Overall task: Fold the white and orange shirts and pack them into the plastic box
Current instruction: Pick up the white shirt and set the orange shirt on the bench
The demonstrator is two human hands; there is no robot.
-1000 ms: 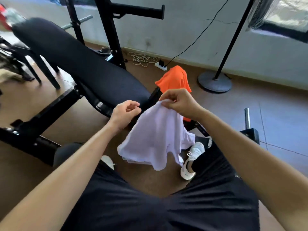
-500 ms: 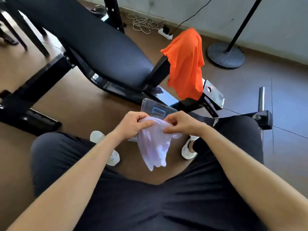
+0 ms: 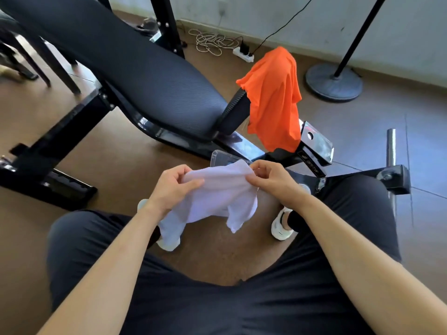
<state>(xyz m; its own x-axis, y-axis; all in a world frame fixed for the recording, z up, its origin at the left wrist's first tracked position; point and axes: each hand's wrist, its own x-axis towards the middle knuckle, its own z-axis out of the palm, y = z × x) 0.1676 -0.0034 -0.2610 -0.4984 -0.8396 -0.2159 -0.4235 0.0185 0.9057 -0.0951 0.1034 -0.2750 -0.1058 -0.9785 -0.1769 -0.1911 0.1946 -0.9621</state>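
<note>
A small white shirt [image 3: 217, 199] hangs between my knees, held at its top edge by both hands. My left hand [image 3: 173, 187] pinches its left side and my right hand [image 3: 273, 180] pinches its right side. The cloth is spread between them and its lower part droops toward the floor. The orange shirt [image 3: 273, 100] is draped over the end of the black weight bench [image 3: 145, 76], beyond my hands. A clear plastic box [image 3: 222, 158] lies on the floor just behind the white shirt, mostly hidden by it.
The bench's steel frame [image 3: 312, 146] runs across the floor in front of me. A round stand base [image 3: 333, 81] sits at the right by the wall. A power strip and coiled cable [image 3: 225, 44] lie near the wall. My white shoes [image 3: 280, 226] rest on brown floor.
The white shirt, bunched between my hands half a second ago, is now pulled wider and flatter. My hands have moved apart. The view has tilted down since one second ago.
</note>
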